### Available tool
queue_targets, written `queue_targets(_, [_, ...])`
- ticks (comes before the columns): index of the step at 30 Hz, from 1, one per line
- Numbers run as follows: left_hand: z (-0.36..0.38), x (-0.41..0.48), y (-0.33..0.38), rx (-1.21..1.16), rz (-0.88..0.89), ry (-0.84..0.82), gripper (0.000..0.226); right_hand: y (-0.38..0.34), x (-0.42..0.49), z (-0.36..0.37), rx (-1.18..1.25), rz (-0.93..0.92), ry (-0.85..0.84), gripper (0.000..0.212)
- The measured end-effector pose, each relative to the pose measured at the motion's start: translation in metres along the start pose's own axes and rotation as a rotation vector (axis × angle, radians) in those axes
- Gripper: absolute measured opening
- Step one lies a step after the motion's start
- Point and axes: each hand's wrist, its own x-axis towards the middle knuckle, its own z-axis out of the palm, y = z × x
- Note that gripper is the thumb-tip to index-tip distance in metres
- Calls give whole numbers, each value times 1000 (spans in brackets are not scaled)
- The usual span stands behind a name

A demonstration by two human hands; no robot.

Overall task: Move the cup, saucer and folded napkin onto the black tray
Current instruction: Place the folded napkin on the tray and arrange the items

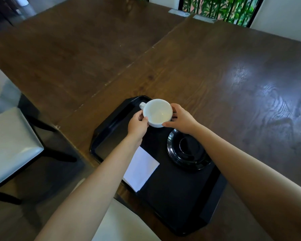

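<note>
Gripping cup (pixel 157 113), napkin (pixel 140 168) partly arm-hidden

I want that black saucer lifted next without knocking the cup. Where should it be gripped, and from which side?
Probably the saucer's near-right rim, approached from the right. It lies flat on the tray, so only the raised edge offers a pinch. The cup, held by the left hand and right hand, and the napkin crowd the other sides.

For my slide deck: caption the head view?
Both hands hold a white cup over the black tray.
</note>
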Motion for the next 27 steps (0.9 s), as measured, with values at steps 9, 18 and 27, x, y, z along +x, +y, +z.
queue_targets(9, [-11, -38, -20, 312, 224, 130, 42, 9, -41, -23, -420, 46, 46, 105])
queue_targets(18, [-41, -105, -108, 1276, 446, 51, 78, 39, -127, -6, -694, 240, 86, 135])
queue_targets(27, [-34, -105, -123, 1260, 402, 14, 72, 47, -137, 2, -691, 232, 102, 136])
